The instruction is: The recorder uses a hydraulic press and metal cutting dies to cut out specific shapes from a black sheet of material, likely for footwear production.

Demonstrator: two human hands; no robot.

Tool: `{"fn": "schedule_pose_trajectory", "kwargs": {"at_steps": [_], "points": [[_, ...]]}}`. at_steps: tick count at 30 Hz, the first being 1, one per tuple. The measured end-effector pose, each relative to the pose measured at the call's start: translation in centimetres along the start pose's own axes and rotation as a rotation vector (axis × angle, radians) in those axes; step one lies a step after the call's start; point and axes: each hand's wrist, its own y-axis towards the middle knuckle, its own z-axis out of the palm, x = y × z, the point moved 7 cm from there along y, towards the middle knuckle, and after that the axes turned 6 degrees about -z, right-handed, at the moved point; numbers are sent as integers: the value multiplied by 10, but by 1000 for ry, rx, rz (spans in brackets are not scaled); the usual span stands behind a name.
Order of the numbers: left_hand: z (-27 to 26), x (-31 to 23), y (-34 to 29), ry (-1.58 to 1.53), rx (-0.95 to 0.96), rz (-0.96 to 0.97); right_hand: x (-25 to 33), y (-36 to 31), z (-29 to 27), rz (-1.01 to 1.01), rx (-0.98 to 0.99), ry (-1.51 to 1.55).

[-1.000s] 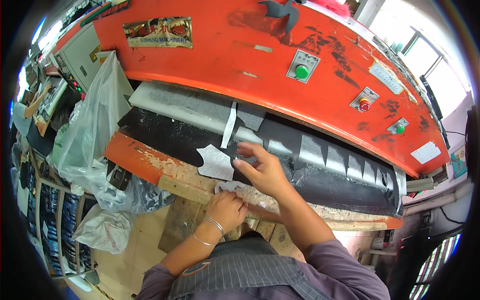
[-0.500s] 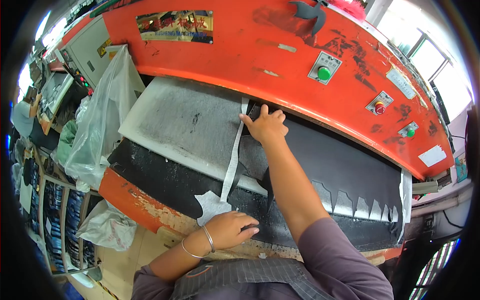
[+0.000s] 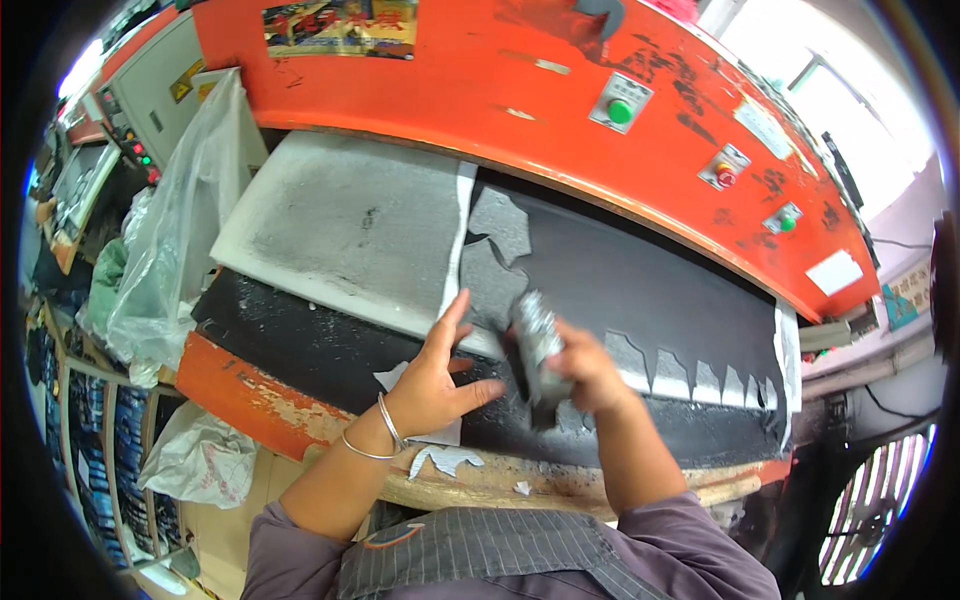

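Drawn back from the far edge of the bench (image 3: 250, 385), the right hand (image 3: 592, 372) now wraps its grip around a block (image 3: 538, 335) (silvery, blurred) over the bench's middle, by the left side of the black sheet (image 3: 650, 270). The left hand (image 3: 425, 388), grip spread wide, is just left of the block, index finger near the strip (image 3: 461, 215). One scrap (image 3: 446, 460) lies at the near edge.

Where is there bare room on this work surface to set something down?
Most of the pale board lies open between the plastic bag and the white strip. The dark sheet has room too, along the orange machine front. It is crowded at the front middle: left hand, right hand holding a blurred block, and white scraps.
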Motion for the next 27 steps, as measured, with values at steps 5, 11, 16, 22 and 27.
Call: {"fn": "schedule_pose_trajectory", "kwargs": {"at_steps": [5, 11, 16, 22, 27], "points": [[26, 27, -26, -72, 249, -157, -29, -41, 19, 49, 70, -207], [-32, 58, -44, 543, 69, -417, 35, -40, -7, -263, 201, -1044], [-52, -6, -25, 992, -132, 96, 56, -3, -19, -447, 605, -1766], [14, 9, 48, 654, 34, 123, 5, 16, -30, -650, 1142, -2141], [40, 62, 102, 687, -39, 148, 15, 17, -47, -688, 613, -1827]]}}
